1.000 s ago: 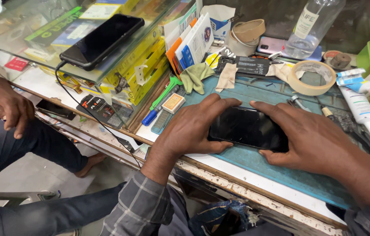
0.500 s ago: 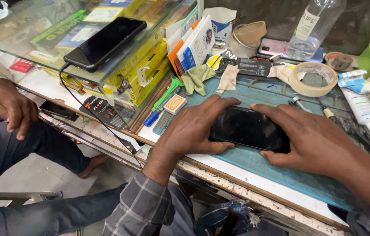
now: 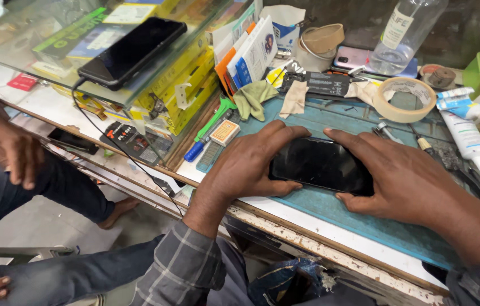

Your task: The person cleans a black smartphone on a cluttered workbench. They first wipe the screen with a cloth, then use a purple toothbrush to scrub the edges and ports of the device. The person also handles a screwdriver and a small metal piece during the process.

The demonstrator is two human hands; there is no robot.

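Hardly anything has shifted since earlier, both hands stay clamped | left hand (image 3: 245, 164) and right hand (image 3: 404, 178) pinch the ends of a black phone (image 3: 320, 164) | glossy dark screen up, flat on the teal mat (image 3: 364, 215).

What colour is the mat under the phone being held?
Teal blue-green; the mat lies under the black phone, seen clearly in the head view.
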